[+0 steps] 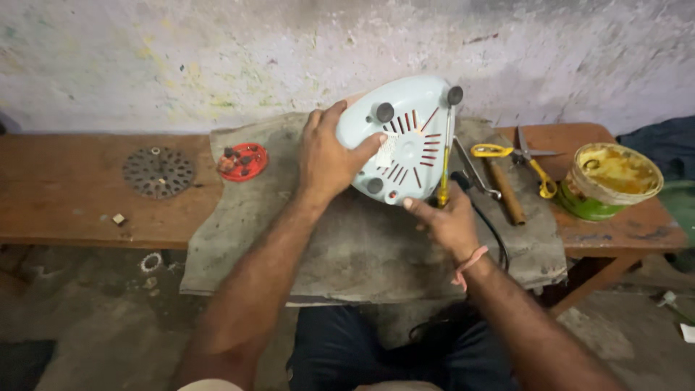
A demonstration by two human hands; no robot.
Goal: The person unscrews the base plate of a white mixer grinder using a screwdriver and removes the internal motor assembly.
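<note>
The pale green appliance base (405, 137) stood tilted, underside up, on a grey cloth (362, 246) over the tabletop (65, 195). The left hand (329, 159) lay spread against its underside. The right hand (449, 221) was closed around a yellow-handled screwdriver (444, 166), whose tip met the base near a rubber foot (455, 95). Scissors (517, 156) lay nearby.

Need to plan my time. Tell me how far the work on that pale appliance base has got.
Done: the appliance base lies underside up on the grey cloth. In hand: the left hand steadies it while the right hand holds a yellow screwdriver at its edge. Left: the bottom cover is not yet off.
</note>
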